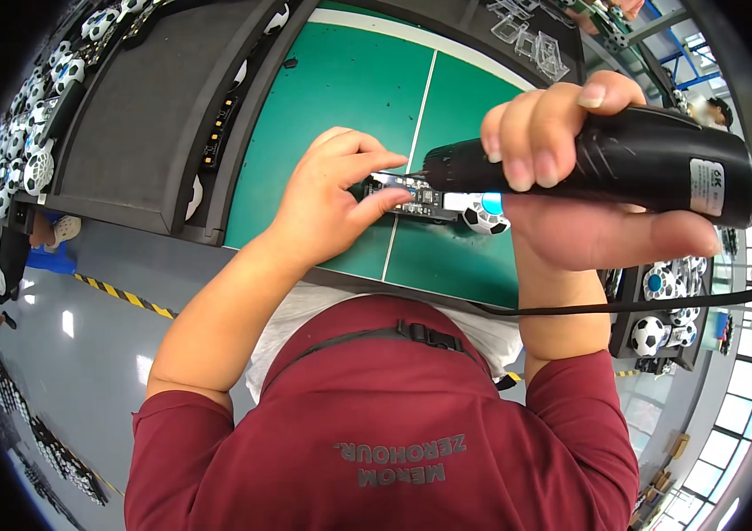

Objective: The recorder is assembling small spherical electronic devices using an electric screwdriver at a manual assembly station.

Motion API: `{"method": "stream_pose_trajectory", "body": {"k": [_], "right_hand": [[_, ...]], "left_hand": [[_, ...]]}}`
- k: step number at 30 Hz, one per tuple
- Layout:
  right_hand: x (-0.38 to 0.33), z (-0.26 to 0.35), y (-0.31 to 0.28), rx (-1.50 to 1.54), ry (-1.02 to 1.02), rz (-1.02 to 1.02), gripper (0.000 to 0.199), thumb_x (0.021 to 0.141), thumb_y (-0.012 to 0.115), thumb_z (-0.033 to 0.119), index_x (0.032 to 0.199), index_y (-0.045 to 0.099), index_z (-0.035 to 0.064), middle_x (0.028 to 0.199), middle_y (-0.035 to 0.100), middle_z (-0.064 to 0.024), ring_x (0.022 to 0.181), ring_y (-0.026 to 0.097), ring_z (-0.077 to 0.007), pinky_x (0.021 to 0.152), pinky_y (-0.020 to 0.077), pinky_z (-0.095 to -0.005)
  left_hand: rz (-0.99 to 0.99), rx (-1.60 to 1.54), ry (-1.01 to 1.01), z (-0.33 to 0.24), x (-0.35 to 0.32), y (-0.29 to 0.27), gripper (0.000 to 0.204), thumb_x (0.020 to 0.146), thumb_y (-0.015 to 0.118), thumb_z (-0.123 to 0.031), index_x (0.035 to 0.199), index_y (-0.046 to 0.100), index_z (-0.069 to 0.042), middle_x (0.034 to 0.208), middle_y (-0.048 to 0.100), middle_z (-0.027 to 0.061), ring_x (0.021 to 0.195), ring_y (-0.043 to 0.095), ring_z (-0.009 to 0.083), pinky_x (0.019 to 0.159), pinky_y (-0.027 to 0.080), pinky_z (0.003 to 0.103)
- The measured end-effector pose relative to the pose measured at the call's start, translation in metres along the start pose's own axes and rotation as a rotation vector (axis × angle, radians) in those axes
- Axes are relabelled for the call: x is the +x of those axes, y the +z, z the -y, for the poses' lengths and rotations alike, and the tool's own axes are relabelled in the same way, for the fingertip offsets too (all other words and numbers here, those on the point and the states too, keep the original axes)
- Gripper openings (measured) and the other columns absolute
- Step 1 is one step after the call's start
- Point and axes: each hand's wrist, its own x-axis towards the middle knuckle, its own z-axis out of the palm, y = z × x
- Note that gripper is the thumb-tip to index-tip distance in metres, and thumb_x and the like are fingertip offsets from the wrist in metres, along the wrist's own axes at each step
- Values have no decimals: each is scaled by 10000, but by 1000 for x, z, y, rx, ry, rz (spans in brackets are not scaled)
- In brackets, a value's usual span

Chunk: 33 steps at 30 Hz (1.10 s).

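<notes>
My right hand (553, 142) is wrapped round a black electric screwdriver (659, 164), its narrow end pointing left. A thin tip reaches from it over a small dark electronic assembly (425, 203) that shows a circuit board. My left hand (327, 190) pinches this assembly between thumb and fingers. Joined to the assembly's right side, or lying against it, is a black and white football-patterned part (484, 217) with a blue patch. The screwdriver's body partly covers both, and I cannot tell whether its tip touches a screw.
The green mat (341, 88) has a white line across it. A dark tray (159, 106) stands left, with more football-patterned parts (38, 173) beyond. Clear plastic frames (531, 44) lie at the back right. A black cord (633, 308) runs from the screwdriver past my right arm.
</notes>
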Motion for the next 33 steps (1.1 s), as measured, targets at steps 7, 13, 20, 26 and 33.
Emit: {"method": "stream_pose_trajectory", "body": {"k": [7, 13, 20, 26, 33], "right_hand": [[-13, -7, 31, 52, 55, -182, 1149, 594, 486, 1058, 1189, 584, 81, 695, 595, -6, 587, 571, -144, 594, 457, -309], [-18, -9, 28, -31, 71, -178, 1184, 542, 462, 1084, 1163, 578, 82, 690, 594, -5, 577, 574, -144, 572, 458, -302], [-18, -8, 22, -36, 30, -111, 1223, 494, 424, 1105, 1155, 574, 87, 684, 593, -6, 575, 577, -143, 564, 455, -303], [-12, -8, 11, -70, 11, 81, 1227, 483, 411, 1111, 1140, 580, 89, 686, 596, -3, 573, 576, -141, 562, 454, -300], [-9, -1, 29, -87, 24, -8, 1229, 476, 420, 1109, 1136, 577, 85, 687, 598, -5, 571, 576, -141, 557, 452, -299]], "left_hand": [[-7, 33, 89, 2, -2, -2, 112, 759, 827, -73, 846, 757, -67, 804, 656, -1, 802, 561, 183, 783, 476, 310], [4, 50, 110, 1, -1, -1, 91, 755, 829, -73, 796, 748, -72, 767, 650, -4, 773, 560, 180, 756, 477, 305], [46, 52, 84, 4, -2, -2, 95, 752, 831, -70, 798, 748, -71, 776, 657, 3, 777, 563, 180, 745, 481, 310], [53, 54, 112, 4, 0, 0, 96, 752, 832, -72, 797, 747, -69, 776, 662, 4, 770, 562, 181, 735, 481, 307], [63, 17, 92, 4, -1, -2, 96, 754, 828, -66, 800, 743, -64, 778, 663, 6, 769, 562, 182, 732, 480, 308]]}}
